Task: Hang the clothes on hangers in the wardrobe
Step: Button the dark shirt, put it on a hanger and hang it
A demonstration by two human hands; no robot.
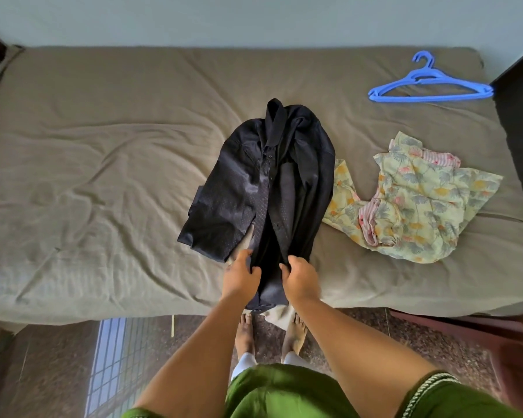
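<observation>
The fingers of the left hand (240,276) are curling around the lower hem of the dark navy, button-front shirt of glossy patterned fabric (269,179), thumb pinching cloth against them. The right hand (301,277) is gripping the same hem just beside it, fingers likewise closed on fabric. The shirt is lying collar-away on the olive-green bedsheet (103,164), its hem overhanging the near edge of the bed; the front appears partly unbuttoned.

The step in hand is judged to be straightening the shirt for hanging. To do it well, the hands should be drawing the hem taut and evenly so the folded left panel flattens, then moving to the collar, where the hanger must enter.

The blue plastic hanger (429,86) is lying well apart at the far right corner. The crumpled pale-yellow floral garment (414,194) is lying just beside the shirt, awaiting its turn. No wardrobe is identifiable.
</observation>
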